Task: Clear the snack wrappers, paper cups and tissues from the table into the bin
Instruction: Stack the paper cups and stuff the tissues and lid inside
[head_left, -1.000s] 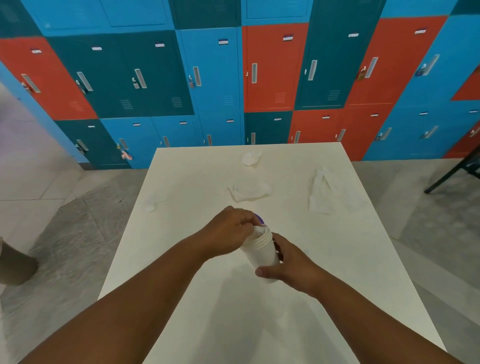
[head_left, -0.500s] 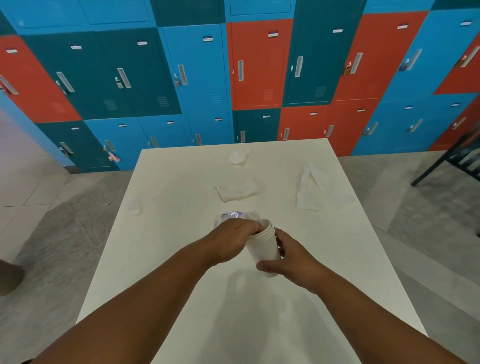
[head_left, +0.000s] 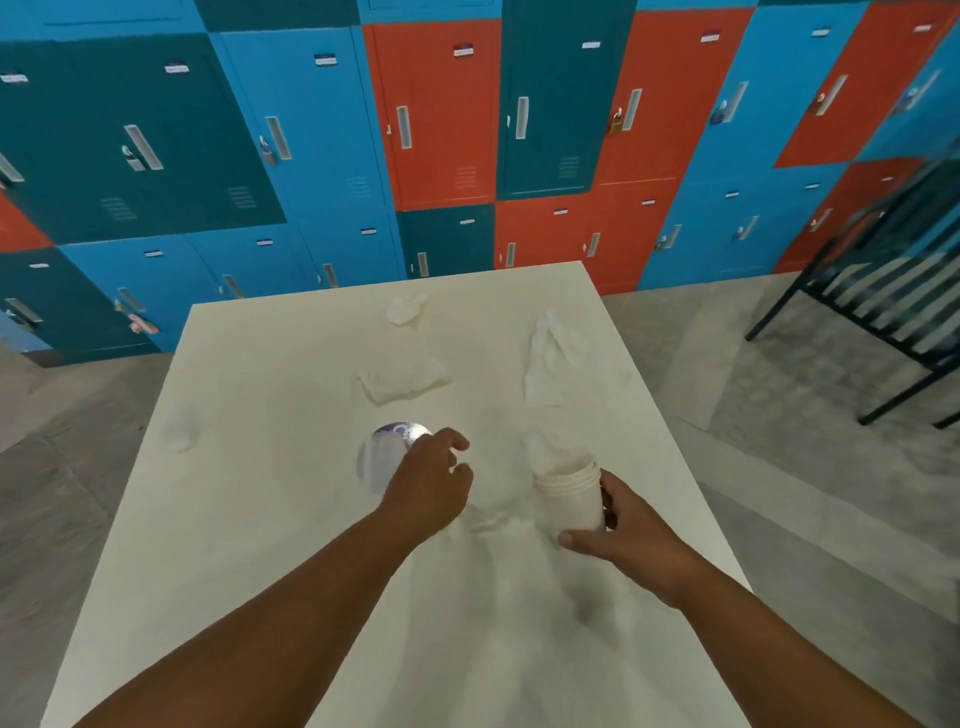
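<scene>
My right hand (head_left: 628, 525) grips a stack of white paper cups (head_left: 569, 496) with a tissue stuffed in its top, held just above the white table (head_left: 291, 545). My left hand (head_left: 428, 486) hovers with fingers apart over a shiny silver and purple snack wrapper (head_left: 387, 452) lying on the table. White tissues remain farther back: a flat one (head_left: 400, 382) in the middle, a crumpled one (head_left: 405, 307) near the far edge, a long one (head_left: 553, 364) on the right, and a faint small one (head_left: 182, 428) at the left edge. No bin shows in view.
A wall of blue, teal and red lockers (head_left: 441, 114) stands behind the table. A dark metal chair or rack (head_left: 883, 291) sits on the grey tiled floor at the right.
My left hand has left the cup stack and moved left to the snack wrapper. My right hand has carried the cups to the right. The view has shifted left.
</scene>
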